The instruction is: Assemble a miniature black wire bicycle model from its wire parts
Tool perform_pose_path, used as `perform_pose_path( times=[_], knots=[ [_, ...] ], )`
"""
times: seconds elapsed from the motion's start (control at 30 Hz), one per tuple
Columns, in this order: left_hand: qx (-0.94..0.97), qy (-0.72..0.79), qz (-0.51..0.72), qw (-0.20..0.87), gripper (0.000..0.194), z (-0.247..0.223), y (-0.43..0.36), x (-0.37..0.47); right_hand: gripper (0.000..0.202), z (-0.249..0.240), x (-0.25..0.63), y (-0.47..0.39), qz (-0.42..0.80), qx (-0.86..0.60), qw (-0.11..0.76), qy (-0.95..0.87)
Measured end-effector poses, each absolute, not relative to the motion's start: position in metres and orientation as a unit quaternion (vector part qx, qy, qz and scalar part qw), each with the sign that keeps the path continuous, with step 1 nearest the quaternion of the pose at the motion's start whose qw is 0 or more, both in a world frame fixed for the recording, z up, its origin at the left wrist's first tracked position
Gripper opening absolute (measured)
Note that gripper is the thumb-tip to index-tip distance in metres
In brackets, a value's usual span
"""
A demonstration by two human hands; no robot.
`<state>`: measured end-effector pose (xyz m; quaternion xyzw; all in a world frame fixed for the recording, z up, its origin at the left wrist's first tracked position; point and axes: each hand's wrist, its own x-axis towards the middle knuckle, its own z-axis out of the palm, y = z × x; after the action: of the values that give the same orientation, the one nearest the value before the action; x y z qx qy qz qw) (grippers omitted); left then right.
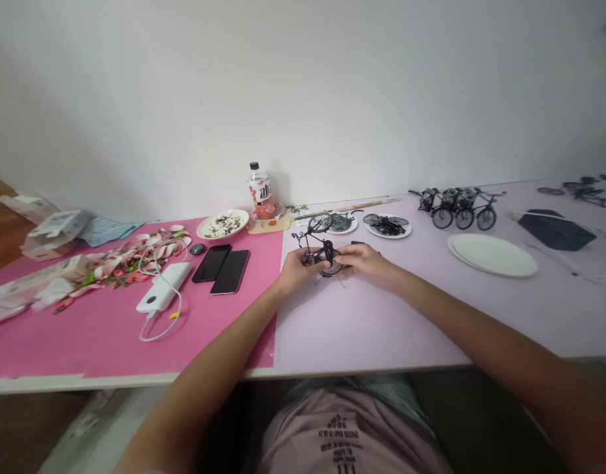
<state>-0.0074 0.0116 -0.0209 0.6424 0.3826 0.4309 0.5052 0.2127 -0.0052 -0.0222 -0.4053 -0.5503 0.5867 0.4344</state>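
A small black model bicycle (320,222) is held tilted over the pale part of the table, one wheel up and away from me, the other between my hands. My left hand (301,268) grips its frame from the left, thumb near the crank area. From the right, my right hand (364,260) pinches around the nearer wheel. Just behind the bicycle stands a plate with dark green parts (341,224). A second plate (407,232) beside it carries a pile of black parts (389,225).
Several assembled model bicycles (463,209) stand at the right rear, behind stacked white plates (500,257). A dark angular object (556,228) lies farther right. On the pink left side are two phones (230,271), a white power bank (163,288), a bowl (202,230) and a drink bottle (262,194).
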Motion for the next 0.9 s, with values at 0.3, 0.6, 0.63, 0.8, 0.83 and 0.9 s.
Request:
perform_pose_path(
  times=[0.3,0.6,0.63,0.8,0.83,0.9],
  knots=[
    [0.601,0.346,0.423,0.583,0.064,-0.02,0.011,-0.007,0.035,-0.022,0.21,-0.007,0.545,-0.427,0.459,-0.556],
    [0.574,0.324,0.413,0.628,0.07,-0.021,0.012,-0.007,0.043,-0.017,0.208,-0.011,0.506,-0.435,0.466,-0.582],
    [0.577,0.328,0.415,0.622,0.07,-0.021,0.013,-0.007,0.044,-0.018,0.208,-0.011,0.496,-0.438,0.462,-0.59],
    [0.567,0.344,0.447,0.6,0.068,-0.024,0.017,-0.007,0.042,-0.023,0.215,-0.004,0.402,-0.468,0.471,-0.631],
    [0.56,0.349,0.457,0.597,0.067,-0.025,0.019,-0.007,0.039,-0.025,0.218,-0.002,0.374,-0.474,0.469,-0.645],
    [0.544,0.363,0.477,0.587,0.064,-0.026,0.022,-0.007,0.03,-0.025,0.224,0.0,0.301,-0.491,0.437,-0.691]
  ],
)
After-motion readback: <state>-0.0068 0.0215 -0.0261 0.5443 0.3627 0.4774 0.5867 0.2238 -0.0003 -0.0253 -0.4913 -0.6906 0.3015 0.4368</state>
